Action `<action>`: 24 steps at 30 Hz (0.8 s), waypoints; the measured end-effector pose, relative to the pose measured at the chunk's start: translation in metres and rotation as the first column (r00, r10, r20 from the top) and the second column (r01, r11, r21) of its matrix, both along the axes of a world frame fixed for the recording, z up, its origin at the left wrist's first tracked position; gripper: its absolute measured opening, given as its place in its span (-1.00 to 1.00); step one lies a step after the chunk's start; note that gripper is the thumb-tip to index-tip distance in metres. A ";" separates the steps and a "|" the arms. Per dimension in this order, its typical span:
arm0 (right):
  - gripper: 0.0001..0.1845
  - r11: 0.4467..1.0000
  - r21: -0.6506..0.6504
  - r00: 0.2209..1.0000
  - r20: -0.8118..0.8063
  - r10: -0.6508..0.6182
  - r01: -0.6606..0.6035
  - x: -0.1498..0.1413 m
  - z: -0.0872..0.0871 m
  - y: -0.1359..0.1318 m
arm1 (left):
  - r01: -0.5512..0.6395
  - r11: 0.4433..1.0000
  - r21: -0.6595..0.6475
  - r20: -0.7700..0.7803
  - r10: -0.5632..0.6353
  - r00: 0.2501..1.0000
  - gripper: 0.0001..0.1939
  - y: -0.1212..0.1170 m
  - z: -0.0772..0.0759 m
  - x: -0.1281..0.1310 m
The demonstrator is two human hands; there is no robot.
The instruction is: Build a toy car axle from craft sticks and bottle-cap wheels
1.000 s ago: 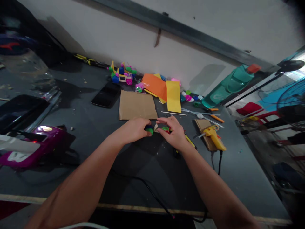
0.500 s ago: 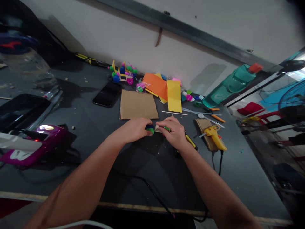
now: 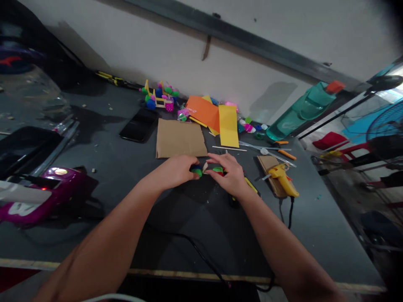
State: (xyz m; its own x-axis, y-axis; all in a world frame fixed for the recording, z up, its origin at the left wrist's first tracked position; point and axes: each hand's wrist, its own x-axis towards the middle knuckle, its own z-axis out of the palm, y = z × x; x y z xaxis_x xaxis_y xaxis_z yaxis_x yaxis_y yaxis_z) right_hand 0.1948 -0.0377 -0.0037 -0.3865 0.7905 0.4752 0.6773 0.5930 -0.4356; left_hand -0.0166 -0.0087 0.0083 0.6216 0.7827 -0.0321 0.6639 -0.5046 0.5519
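My left hand (image 3: 180, 171) is closed around blue and green round pieces that look like bottle caps (image 3: 197, 172); its fingers hide most of them. Just right of these, a small tan piece (image 3: 205, 167) stands tilted, close to my right thumb tip. My right hand (image 3: 229, 173) has its thumb and index finger apart. Under its palm side, a green and red cap-like piece (image 3: 218, 170) rests near the table surface. A yellow and black cutter (image 3: 252, 187) lies partly hidden beside my right wrist.
Behind my hands lies folded cardboard (image 3: 181, 138), with a phone (image 3: 139, 125), small toy cars (image 3: 160, 98) and orange and yellow paper (image 3: 228, 126). At right are a yellow glue gun (image 3: 284, 180) and a green bottle (image 3: 300, 111). A black cable (image 3: 192, 243) crosses the front.
My right thumb and index finger have spread apart from their pinch on the small tan piece, which now leans more. My left hand keeps its hold. The view has shifted slightly.
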 end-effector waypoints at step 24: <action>-0.35 0.950 -0.282 0.991 0.014 -0.133 0.132 -0.019 0.000 -0.019 | -0.092 0.995 -0.031 0.081 0.094 0.992 -0.48 0.012 -0.003 0.000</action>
